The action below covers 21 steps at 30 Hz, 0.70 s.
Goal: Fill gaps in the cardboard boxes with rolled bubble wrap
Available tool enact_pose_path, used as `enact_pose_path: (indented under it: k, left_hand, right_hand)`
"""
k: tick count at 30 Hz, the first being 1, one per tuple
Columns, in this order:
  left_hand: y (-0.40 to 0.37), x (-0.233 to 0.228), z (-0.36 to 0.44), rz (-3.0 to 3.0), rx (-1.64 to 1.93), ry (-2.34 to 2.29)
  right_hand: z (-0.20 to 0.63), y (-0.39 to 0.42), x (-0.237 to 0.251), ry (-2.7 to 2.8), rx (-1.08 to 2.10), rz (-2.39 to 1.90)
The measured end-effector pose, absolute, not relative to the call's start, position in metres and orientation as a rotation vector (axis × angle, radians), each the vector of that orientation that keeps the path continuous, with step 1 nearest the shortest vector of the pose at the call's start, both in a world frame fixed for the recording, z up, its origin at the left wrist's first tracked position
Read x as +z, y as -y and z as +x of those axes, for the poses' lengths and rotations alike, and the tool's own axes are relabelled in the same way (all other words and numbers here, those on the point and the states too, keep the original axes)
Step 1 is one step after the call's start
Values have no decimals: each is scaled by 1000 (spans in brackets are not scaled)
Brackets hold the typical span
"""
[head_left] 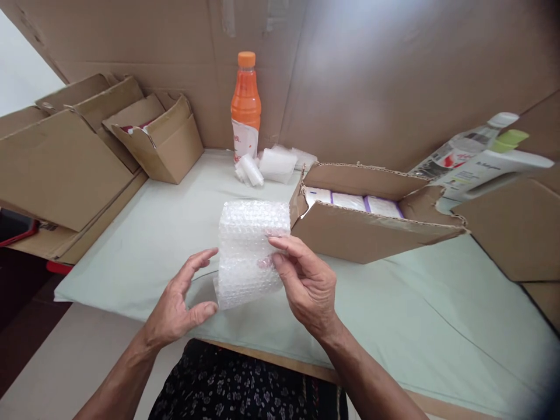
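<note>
A package wrapped in clear bubble wrap [249, 245] is held upright above the pale green table cover [153, 233]. My right hand [306, 286] grips its right side with fingers across the front. My left hand [179, 303] touches the lower left corner with the thumb, its fingers spread apart beside the wrap. What is inside the wrap cannot be made out.
An open cardboard box [363, 227] holding white and purple cartons stands to the right. An orange drink bottle [245, 105] and small wrapped packets [271, 164] stand at the back. Cardboard boxes [161, 137] are stacked at left, bottles [476, 157] lie at right.
</note>
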<state>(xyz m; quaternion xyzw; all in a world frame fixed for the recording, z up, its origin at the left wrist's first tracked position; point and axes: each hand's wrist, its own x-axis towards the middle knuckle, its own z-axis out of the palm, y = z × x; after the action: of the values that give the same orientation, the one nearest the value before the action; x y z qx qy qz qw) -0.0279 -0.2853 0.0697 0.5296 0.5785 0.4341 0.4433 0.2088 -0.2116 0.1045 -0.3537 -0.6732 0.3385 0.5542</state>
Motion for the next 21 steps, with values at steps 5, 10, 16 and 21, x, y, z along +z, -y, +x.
enact_pose_path:
  k: [5,10,16,21]
  left_hand:
    - [289,56,18,1222,808,-914]
    - [311,38,36,1082,747,-852]
    - [322,54,15,1108,640,-767]
    - [324,62,22,1103,604,-687]
  right_hand:
    - [205,210,110,1531,890,-843]
    - [207,198,102,1510,888,-874]
    - [210,178,82,1498,845,-956]
    - [214,158,64,1707,843,-1119]
